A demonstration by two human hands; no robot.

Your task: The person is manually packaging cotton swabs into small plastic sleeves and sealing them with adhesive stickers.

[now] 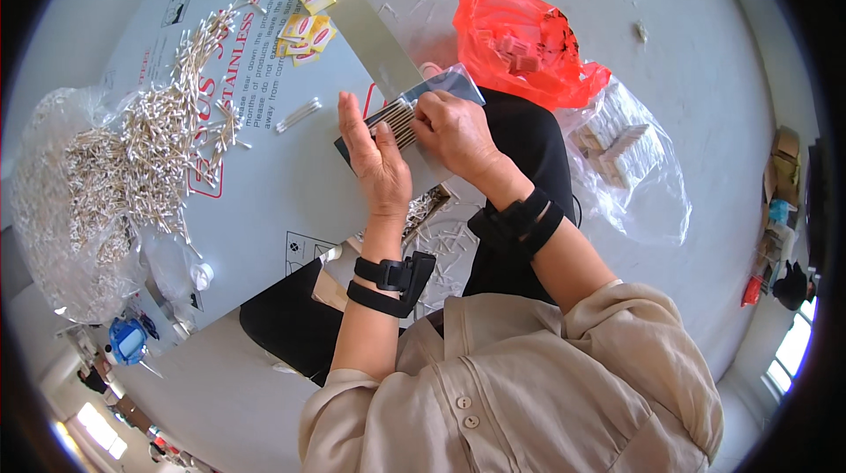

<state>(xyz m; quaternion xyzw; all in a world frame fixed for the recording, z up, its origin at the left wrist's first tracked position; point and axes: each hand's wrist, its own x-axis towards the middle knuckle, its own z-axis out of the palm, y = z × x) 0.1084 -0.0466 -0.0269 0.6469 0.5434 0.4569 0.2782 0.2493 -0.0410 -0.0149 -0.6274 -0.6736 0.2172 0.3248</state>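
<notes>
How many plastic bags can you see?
3: a red bag beyond the hands, a clear bag beside it on the right, and a clear bag of white sticks far left. More may be hidden.
</notes>
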